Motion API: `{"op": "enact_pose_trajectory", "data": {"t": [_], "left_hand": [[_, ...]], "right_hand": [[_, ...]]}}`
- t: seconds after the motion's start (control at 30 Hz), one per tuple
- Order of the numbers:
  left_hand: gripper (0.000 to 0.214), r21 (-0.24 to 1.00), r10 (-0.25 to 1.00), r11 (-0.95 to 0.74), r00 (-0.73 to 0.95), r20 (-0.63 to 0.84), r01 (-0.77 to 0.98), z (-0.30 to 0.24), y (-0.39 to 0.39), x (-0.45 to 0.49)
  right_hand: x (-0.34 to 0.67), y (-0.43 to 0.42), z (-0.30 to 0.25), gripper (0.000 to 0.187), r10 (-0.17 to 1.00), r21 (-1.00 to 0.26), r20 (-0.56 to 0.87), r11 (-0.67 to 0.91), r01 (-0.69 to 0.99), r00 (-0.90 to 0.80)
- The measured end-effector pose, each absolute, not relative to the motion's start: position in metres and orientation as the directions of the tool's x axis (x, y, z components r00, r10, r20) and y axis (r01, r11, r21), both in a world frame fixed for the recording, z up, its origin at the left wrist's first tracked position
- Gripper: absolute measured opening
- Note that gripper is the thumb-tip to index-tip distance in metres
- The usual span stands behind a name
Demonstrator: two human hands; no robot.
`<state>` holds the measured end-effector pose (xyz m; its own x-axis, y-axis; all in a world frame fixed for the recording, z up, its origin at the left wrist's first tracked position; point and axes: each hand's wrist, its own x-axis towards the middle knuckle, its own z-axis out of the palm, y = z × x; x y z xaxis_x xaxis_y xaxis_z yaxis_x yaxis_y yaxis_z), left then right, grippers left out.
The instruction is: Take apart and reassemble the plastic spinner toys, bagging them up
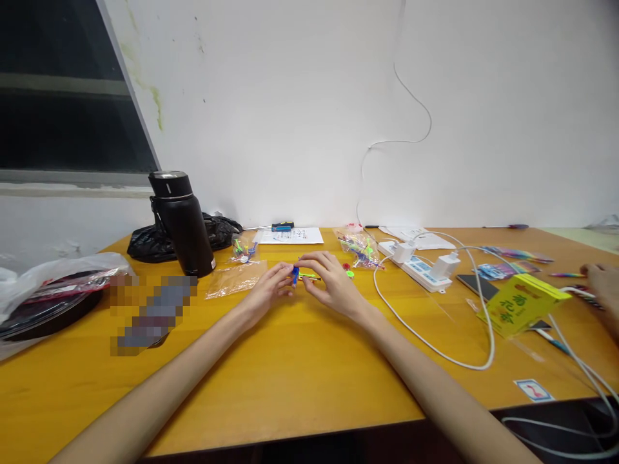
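Note:
Over the middle of the table, my left hand point(269, 287) pinches a small blue plastic piece point(295, 276) between thumb and fingers. My right hand point(333, 283) curves in from the other side, its fingertips at the top of that same piece. Just behind and between the hands shows a thin yellow-green plastic piece point(310, 277), partly hidden by fingers. Beside the right hand lie a small red disc point(346, 266) and a small green round piece point(350, 274). An opened clear plastic bag point(235, 280) lies flat to the left of my left hand.
Bags of coloured plastic parts point(244, 249) point(360, 248), a printed sheet point(294, 236) and a screwdriver point(282, 227) lie behind. A black bottle point(181, 225) stands left; a power strip point(425, 274) with cables and a yellow box point(525, 305) are right. Another person's hand point(604, 287) is at far right.

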<state>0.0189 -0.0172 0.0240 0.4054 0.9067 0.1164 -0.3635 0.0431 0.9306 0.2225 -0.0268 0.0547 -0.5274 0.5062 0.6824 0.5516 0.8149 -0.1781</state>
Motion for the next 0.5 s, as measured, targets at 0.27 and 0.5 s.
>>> {"op": "enact_pose_trajectory", "data": {"t": [0.27,0.5], "left_hand": [[0.030,0.938,0.907,0.008,0.398,0.139,-0.345,0.023,-0.018,0.021],[0.039,0.964,0.886,-0.102,0.418,0.200,-0.244,0.029,-0.020,0.021]], "right_hand": [[0.214,-0.028,0.046,0.017,0.690,-0.596,0.623,0.723,0.348,-0.368],[0.203,-0.027,0.043,0.038,0.830,-0.948,0.318,0.282,-0.148,-0.459]]}}
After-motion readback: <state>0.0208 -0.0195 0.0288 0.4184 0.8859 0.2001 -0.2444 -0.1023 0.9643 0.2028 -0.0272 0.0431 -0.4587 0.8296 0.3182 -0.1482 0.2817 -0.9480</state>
